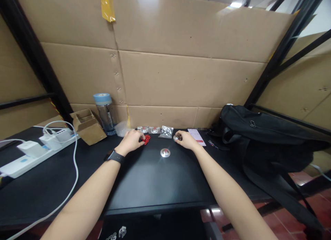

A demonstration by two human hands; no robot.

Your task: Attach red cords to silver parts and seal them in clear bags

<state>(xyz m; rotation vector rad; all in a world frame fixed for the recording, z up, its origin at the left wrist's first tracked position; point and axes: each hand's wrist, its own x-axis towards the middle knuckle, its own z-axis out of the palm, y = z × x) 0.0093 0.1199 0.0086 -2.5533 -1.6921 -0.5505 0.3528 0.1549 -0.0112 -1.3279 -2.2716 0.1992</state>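
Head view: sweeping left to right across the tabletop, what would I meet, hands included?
White power strip → opened cardboard box → blue-lidded bottle → left hand → red pieces → silver disc with a red centre → right hand → black bag.

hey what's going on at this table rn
A person is working at a black table with two bare hands. The left hand has its fingers at a cluster of small red pieces, while the right hand has its fingertips at a shiny round piece; how firmly either one grips is hard to tell. A silvery disc with a red mark lies on the table between them, nearer the person, and small plastic packets lie farther back.
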